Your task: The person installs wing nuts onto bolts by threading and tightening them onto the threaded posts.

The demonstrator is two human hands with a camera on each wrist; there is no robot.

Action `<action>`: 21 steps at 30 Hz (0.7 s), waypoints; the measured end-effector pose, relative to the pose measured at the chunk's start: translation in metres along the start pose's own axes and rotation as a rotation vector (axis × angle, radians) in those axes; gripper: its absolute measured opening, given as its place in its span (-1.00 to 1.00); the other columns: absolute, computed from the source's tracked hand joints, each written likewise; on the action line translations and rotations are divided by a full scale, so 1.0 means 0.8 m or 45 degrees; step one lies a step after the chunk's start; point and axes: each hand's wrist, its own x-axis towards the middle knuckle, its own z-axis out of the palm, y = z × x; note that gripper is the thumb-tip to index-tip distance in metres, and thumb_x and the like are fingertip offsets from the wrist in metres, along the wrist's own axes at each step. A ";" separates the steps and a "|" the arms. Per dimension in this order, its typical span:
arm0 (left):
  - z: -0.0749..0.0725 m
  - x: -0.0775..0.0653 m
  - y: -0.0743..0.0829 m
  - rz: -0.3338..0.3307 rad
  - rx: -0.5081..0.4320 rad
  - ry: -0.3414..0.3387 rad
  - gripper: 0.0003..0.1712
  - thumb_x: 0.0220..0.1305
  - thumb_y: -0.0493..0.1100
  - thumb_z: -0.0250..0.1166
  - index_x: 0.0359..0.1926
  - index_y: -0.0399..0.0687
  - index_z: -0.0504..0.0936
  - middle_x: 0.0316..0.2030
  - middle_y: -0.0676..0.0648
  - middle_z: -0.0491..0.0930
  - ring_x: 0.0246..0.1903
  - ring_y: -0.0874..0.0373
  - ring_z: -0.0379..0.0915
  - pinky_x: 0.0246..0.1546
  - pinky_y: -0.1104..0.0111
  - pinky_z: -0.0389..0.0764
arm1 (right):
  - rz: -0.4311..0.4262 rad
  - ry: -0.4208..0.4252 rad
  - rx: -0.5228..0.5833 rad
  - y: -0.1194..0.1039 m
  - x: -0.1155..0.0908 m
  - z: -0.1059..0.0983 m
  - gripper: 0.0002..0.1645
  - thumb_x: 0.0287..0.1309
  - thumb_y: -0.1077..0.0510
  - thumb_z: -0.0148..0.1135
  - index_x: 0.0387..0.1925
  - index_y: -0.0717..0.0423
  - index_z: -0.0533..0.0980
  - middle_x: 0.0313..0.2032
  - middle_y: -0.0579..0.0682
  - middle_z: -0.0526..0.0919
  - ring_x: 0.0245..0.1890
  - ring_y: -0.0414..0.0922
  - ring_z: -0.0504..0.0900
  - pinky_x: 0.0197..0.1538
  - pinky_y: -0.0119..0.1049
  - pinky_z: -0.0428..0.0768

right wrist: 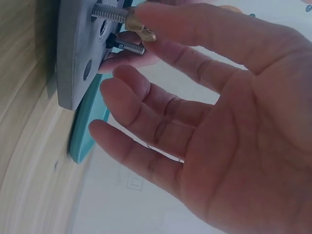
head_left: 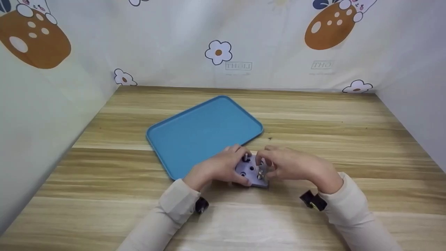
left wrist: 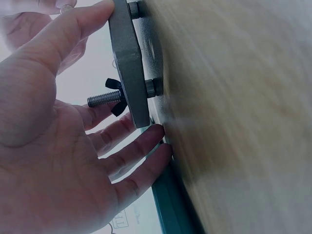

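Note:
A grey metal plate (head_left: 250, 177) with several holes is held near the tray's front corner by my left hand (head_left: 221, 165), thumb along its near edge. Bolts pass through the plate; their heads (left wrist: 150, 87) show beneath it in the left wrist view. One threaded bolt (left wrist: 100, 99) carries a black wing nut (left wrist: 117, 84) close to the plate. My right hand (head_left: 294, 164) pinches a brass wing nut (right wrist: 141, 28) between thumb and index finger, at the end of another bolt (right wrist: 109, 12). The right hand's other fingers are loosely bent, away from the plate.
A blue tray (head_left: 205, 129) lies at an angle behind and left of the hands, on a wood-grain table (head_left: 348, 139). Patterned curtain walls (head_left: 174, 45) stand around the table's back and sides. Small black devices (head_left: 313, 201) sit at both wrists.

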 end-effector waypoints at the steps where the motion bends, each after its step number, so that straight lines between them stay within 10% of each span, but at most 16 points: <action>1: 0.000 0.000 0.000 0.004 0.004 0.004 -0.14 -0.04 0.10 0.42 0.24 -0.04 0.26 0.15 -0.06 0.30 0.09 0.06 0.22 0.13 0.23 0.35 | 0.024 -0.008 -0.003 0.000 0.001 0.001 -0.72 -0.02 0.17 0.32 -0.24 0.09 0.45 -0.33 -0.03 0.48 -0.36 -0.15 0.46 -0.30 -0.31 0.45; 9: 0.000 -0.001 0.001 0.031 0.015 0.023 -0.17 -0.02 0.08 0.42 0.21 -0.07 0.27 0.14 -0.07 0.31 0.07 0.05 0.22 0.12 0.24 0.34 | 0.084 -0.042 -0.011 0.002 0.002 -0.002 -0.73 0.09 0.05 0.24 -0.58 0.05 0.38 -0.59 -0.17 0.40 -0.55 -0.26 0.34 -0.47 -0.43 0.32; 16: 0.001 0.000 -0.001 0.009 0.001 0.008 -0.17 -0.03 0.08 0.42 0.22 -0.03 0.26 0.13 -0.06 0.30 0.07 0.07 0.23 0.11 0.25 0.35 | -0.096 -0.009 0.087 0.005 -0.004 -0.007 -0.96 0.15 0.22 0.13 -0.37 0.05 0.41 -0.46 -0.12 0.48 -0.45 -0.26 0.40 -0.38 -0.41 0.40; 21: 0.000 0.000 -0.001 -0.008 -0.006 -0.004 -0.15 -0.04 0.09 0.43 0.23 -0.02 0.26 0.12 -0.05 0.31 0.05 0.09 0.23 0.07 0.25 0.37 | -0.165 -0.034 0.076 0.004 -0.004 -0.004 -0.67 0.08 0.40 0.02 -0.17 0.00 0.46 -0.26 -0.02 0.51 -0.28 -0.14 0.49 -0.22 -0.27 0.47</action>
